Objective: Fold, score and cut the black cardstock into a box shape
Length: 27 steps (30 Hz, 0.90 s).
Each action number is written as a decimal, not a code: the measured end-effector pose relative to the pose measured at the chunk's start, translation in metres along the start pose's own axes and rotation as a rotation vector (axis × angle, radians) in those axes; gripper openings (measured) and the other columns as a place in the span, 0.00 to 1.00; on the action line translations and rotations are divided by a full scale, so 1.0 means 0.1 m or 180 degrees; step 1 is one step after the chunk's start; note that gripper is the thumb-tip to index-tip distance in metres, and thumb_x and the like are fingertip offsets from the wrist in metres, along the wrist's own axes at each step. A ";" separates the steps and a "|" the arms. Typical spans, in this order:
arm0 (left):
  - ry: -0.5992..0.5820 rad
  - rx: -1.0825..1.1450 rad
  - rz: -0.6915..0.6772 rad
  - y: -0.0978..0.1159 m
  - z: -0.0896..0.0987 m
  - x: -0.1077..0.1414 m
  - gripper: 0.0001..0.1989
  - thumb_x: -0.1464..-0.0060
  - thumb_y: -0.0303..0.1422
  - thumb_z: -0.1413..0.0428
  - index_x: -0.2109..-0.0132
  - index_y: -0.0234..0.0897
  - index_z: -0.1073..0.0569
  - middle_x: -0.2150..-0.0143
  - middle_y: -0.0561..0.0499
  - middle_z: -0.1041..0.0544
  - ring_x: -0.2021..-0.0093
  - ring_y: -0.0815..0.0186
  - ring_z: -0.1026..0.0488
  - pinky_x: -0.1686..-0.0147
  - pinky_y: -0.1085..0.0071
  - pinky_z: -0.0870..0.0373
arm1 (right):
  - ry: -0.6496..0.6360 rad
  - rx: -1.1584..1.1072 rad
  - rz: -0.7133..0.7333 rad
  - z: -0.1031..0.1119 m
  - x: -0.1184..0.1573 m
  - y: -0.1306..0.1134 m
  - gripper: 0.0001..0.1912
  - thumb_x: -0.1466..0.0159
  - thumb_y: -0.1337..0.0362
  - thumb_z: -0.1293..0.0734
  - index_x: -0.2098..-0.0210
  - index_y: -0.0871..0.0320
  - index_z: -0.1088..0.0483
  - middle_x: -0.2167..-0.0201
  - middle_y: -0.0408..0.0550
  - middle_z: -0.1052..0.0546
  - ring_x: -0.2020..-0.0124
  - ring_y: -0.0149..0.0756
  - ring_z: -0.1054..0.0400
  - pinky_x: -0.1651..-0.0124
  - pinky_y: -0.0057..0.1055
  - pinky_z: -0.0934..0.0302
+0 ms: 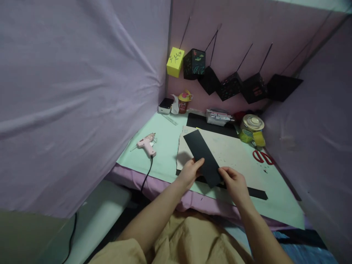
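Corner: lilac cloth wall (90, 84), mint-covered table (165, 141).
Black card strip (203, 156): slanted above the near left part of the pale board (233, 148), in both hands.
Left hand (189, 172): grasping the strip's left edge, thumb on its upper face.
Right hand (235, 183): pinching the right edge near the lower end.
Handling: light, even pressure at the edges should keep the card from creasing.
Pink glue gun (148, 145): lying left, nozzle away from the hands; its black cord (147, 176) over the table's near edge might snag the left forearm.
Red-handled scissors (262, 157): right, clear of both hands.
Yellow box (175, 62): hanging beside black ones.
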<state>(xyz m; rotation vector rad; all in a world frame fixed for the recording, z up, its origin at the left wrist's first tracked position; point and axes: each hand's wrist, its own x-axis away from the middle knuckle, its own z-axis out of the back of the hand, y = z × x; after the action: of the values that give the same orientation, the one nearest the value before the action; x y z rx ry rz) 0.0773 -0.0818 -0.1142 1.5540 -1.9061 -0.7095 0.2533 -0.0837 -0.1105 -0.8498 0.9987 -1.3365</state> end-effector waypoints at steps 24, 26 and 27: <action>-0.0196 0.0499 0.0129 0.17 -0.13 -0.02 0.28 0.55 0.29 0.34 0.46 0.43 0.31 0.61 0.52 0.23 0.59 0.63 0.24 0.64 0.71 0.28 | -0.0257 -0.0012 0.0573 -0.06 0.20 -0.26 0.18 0.36 0.51 0.35 0.52 0.55 0.31 0.56 0.49 0.23 0.55 0.40 0.30 0.54 0.35 0.36; -0.0194 0.0672 0.0496 0.18 -0.08 -0.03 0.20 0.52 0.33 0.38 0.50 0.36 0.27 0.63 0.48 0.21 0.60 0.60 0.23 0.61 0.68 0.27 | -0.0169 -0.0279 0.0276 -0.01 0.19 -0.19 0.18 0.38 0.50 0.34 0.54 0.55 0.29 0.56 0.49 0.22 0.55 0.41 0.30 0.52 0.35 0.36; -0.0136 0.0765 0.0714 0.19 -0.06 -0.04 0.18 0.50 0.35 0.40 0.52 0.33 0.25 0.64 0.45 0.20 0.60 0.58 0.22 0.60 0.66 0.26 | -0.0110 -0.0439 0.0160 0.01 0.19 -0.15 0.18 0.39 0.50 0.33 0.55 0.55 0.29 0.57 0.49 0.22 0.55 0.41 0.29 0.51 0.36 0.36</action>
<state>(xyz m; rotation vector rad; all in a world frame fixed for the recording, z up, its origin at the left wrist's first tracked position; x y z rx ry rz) 0.0695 -0.0747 -0.0974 1.4396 -2.2209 -0.4320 0.2478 -0.1036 -0.0977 -0.9421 1.0877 -1.2170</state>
